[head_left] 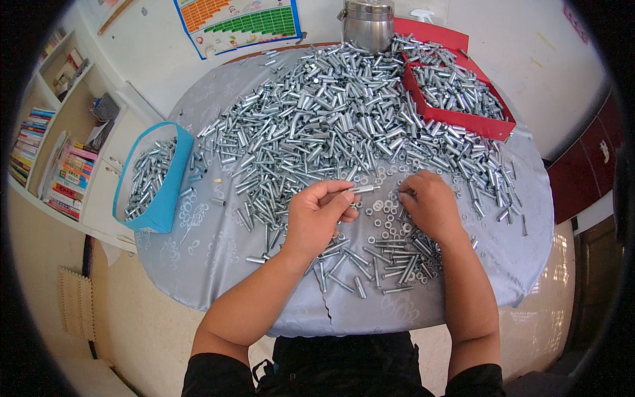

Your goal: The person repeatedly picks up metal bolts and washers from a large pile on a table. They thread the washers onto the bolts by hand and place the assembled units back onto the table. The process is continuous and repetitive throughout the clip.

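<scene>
A metal sleeve [363, 189] was pinched at the fingertips of the left hand [319, 215], just below frame centre. The right hand [428, 204] was curled, fingertips down among small nuts and washers [387, 213]; whether anything was gripped could not be told. Little appeared done: 1 blue bin [161, 198] at left was partly filled, a red tray [463, 119] at upper right was loaded, yet a huge pile of sleeves [331, 119] remained. Bare cloth [211, 245] was left only toward the lower left edge.
</scene>
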